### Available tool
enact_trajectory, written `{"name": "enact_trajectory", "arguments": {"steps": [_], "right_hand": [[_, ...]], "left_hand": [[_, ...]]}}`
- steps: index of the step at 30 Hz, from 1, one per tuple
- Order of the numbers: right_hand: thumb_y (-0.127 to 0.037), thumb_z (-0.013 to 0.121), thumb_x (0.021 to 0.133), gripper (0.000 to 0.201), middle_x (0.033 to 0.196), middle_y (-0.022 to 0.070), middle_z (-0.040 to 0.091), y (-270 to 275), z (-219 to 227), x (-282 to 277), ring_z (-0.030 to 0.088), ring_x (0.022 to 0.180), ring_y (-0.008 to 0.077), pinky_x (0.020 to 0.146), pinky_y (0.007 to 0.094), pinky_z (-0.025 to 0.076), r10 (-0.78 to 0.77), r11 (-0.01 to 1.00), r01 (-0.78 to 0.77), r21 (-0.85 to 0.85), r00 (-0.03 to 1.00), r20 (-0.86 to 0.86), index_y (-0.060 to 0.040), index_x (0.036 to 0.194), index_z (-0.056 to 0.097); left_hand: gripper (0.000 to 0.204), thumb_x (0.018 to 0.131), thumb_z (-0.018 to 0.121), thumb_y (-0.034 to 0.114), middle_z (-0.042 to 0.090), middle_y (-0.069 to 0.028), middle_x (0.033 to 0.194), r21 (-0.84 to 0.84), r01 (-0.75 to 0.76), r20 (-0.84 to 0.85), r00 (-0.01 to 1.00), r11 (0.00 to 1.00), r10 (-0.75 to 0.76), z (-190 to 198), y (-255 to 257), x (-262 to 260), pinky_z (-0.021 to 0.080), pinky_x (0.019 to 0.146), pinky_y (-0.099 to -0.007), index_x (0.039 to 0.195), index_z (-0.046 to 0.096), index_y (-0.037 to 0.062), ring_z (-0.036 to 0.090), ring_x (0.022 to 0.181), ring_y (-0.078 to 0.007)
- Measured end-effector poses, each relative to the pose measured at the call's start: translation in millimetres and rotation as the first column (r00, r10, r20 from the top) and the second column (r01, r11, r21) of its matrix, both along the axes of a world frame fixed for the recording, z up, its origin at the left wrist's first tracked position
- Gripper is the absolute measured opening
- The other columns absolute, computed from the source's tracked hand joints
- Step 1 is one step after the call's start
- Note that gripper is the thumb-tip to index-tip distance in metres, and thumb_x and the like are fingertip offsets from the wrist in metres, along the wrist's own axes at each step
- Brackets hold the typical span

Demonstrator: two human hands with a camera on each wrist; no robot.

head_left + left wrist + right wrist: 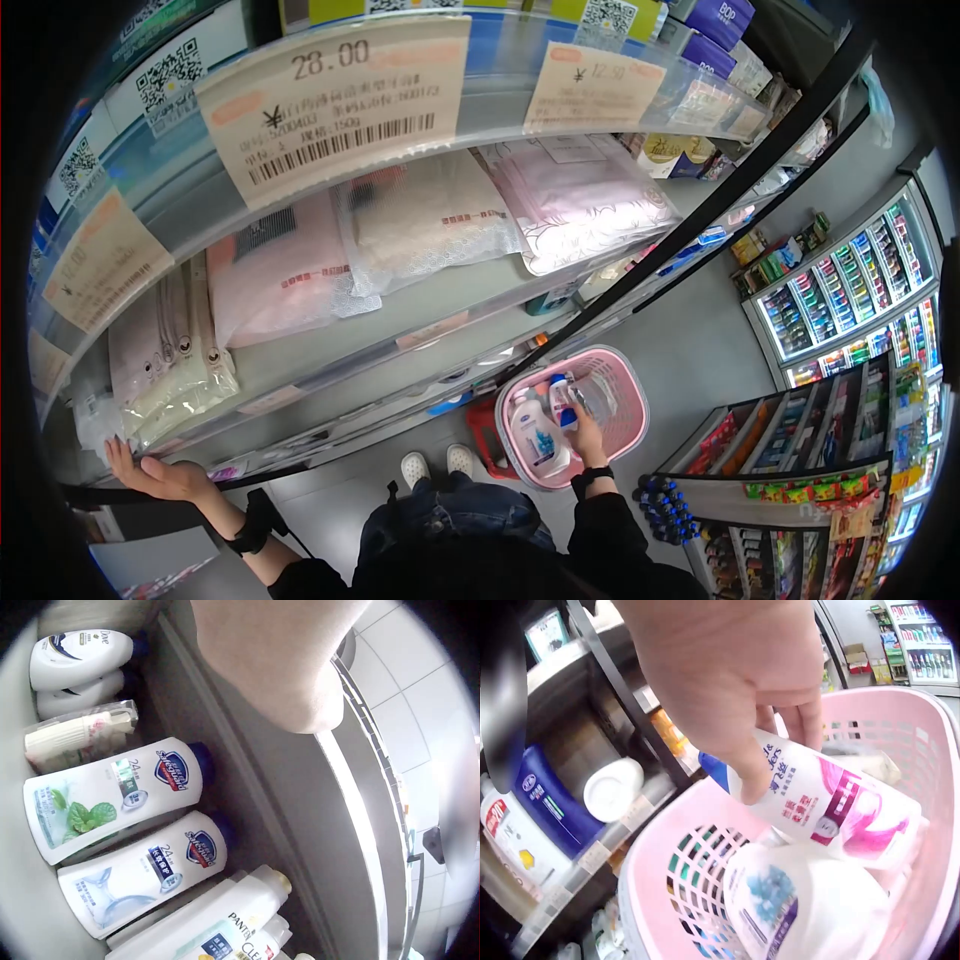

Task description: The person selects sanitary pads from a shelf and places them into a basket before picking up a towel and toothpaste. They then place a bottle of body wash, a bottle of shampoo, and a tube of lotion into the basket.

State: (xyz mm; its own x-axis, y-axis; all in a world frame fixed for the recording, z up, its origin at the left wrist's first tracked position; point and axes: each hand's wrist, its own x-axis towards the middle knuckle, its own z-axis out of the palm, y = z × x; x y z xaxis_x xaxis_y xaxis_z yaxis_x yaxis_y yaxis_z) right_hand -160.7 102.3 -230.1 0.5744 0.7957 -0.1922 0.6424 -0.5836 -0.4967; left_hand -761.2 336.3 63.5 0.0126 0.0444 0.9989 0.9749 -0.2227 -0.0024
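Note:
In the head view my right hand (588,440) is inside a pink basket (630,400), beside a large white bottle (536,432). The right wrist view shows that hand (735,682) gripping a white bottle with a pink label (832,802) near its blue cap; it lies tilted over the white bottle with blue flowers (795,900). My left hand (160,474) rests at the shelf edge near clear-wrapped packs (180,370), its fingers extended and holding nothing visible. In the left wrist view only part of that hand (285,667) shows, above white Safeguard bottles (120,795).
Wrapped pink packs (285,265) line the shelf behind price tags (335,105). A red basket or stool (487,440) stands by the pink one. Dark shelving (800,440) and drink coolers (840,285) are to the right. More bottles (551,802) stand on a shelf at left.

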Motion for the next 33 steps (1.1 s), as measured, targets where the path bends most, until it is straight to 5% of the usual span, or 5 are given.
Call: {"name": "enact_trajectory", "arguments": {"steps": [6,14,17,23,33], "right_hand": [[0.000,0.060,0.078,0.053,0.105,0.0197,0.068,-20.1,-79.1,31.5,0.064,0.101,0.0399,0.085,0.0466,0.050,-0.174,0.979,0.180,0.098,0.983,-0.065,-0.0179,0.126,0.052],[-0.002,0.060,0.080,0.021,0.084,0.0187,0.070,-14.4,-17.9,25.8,0.069,0.079,0.0312,0.071,0.0391,0.054,-0.364,0.857,0.385,0.342,0.923,-0.129,-0.0037,0.100,0.066],[-0.001,0.062,0.080,0.022,0.085,0.0164,0.071,-10.5,-14.0,4.6,0.069,0.078,0.0234,0.070,0.0342,0.053,-0.284,0.896,0.323,0.303,0.944,-0.167,-0.0039,0.102,0.066],[-0.006,0.057,0.080,0.022,0.078,0.0185,0.067,0.5,4.5,-72.3,0.067,0.070,0.0311,0.068,0.0375,0.052,0.040,0.969,0.033,0.246,0.957,-0.286,-0.0050,0.100,0.067],[-0.006,0.058,0.080,0.020,0.076,0.0174,0.064,-0.1,23.1,-93.0,0.063,0.069,0.0292,0.066,0.0369,0.049,0.127,0.988,-0.073,0.135,0.882,-0.454,-0.0027,0.099,0.066]], "left_hand": [[0.041,0.101,0.038,0.026,0.057,-0.0257,0.122,-0.036,0.025,0.024,0.999,0.999,-0.024,-0.5,-3.1,-1.3,0.036,0.104,-0.0515,0.110,0.055,-0.0099,0.052,0.118,-0.0411],[0.041,0.101,0.037,0.025,0.057,-0.0257,0.123,-0.044,0.018,0.000,1.000,0.999,-0.018,1.6,-3.9,1.8,0.036,0.104,-0.0502,0.111,0.055,-0.0107,0.052,0.117,-0.0407],[0.043,0.102,0.037,0.026,0.057,-0.0257,0.122,-0.027,0.009,-0.001,1.000,1.000,-0.009,1.8,-2.9,2.2,0.037,0.104,-0.0496,0.111,0.056,-0.0112,0.053,0.117,-0.0401],[0.044,0.102,0.038,0.027,0.059,-0.0234,0.121,-0.011,-0.022,0.020,1.000,1.000,0.022,-2.1,-0.2,-2.1,0.039,0.102,-0.0468,0.113,0.058,-0.0099,0.055,0.115,-0.0376],[0.041,0.102,0.038,0.027,0.061,-0.0195,0.119,-0.033,-0.067,0.075,0.995,0.997,0.069,-4.6,0.1,-9.4,0.041,0.100,-0.0442,0.115,0.060,-0.0053,0.056,0.113,-0.0349]]}}
